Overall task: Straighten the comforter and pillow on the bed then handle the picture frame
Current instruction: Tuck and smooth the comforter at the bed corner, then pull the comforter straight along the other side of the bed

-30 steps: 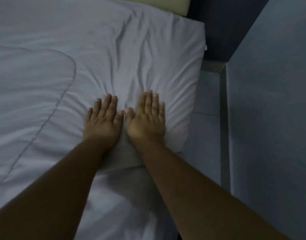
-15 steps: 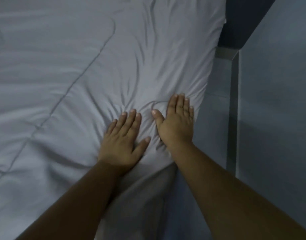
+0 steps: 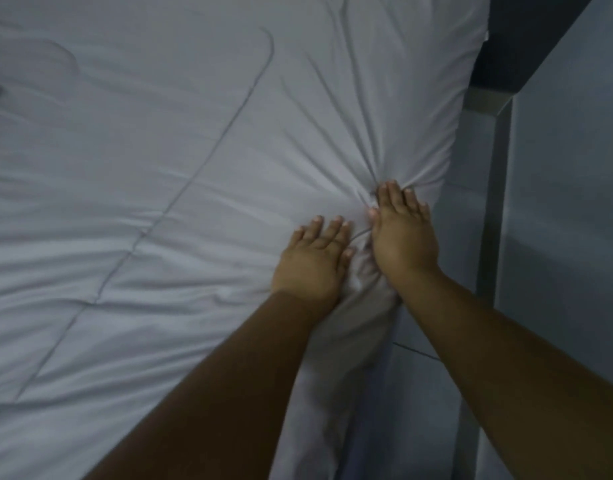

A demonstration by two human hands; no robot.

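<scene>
Left grip [image 3: 310, 263]: released, palm down, fingers extended and close together, pressing flat on the comforter [image 3: 159, 202]. It grasps nothing. Right grip [image 3: 402, 233]: likewise released and flat, fingers extended, set just beside the left and slightly further forward, near the right edge of the bed [image 3: 374, 427].

Between the two hands a small ridge of fabric is bunched up. Creases radiate from the right fingertips [image 3: 393, 192] toward the upper right corner, which suggests the cloth is under tension from the downward and outward pressure. The flat, unclenched posture is judged to serve smoothing: a broad palm spreads load and pushes wrinkles toward the edge without gathering new folds.

The comforter covers the whole visible bed surface. A stitched seam [image 3: 194, 174] runs diagonally across it to the left of the hands. The left portion lies fairly flat; the area around the hands is the most creased. At the right, the comforter edge drops over the side of the bed beside the floor [image 3: 447, 393] and wall [image 3: 575, 237].

No pillow can be told apart from the comforter in this view, and the picture frame is not in view. Judged stage: comforter straightening, with pillow and frame steps not yet done.
</scene>
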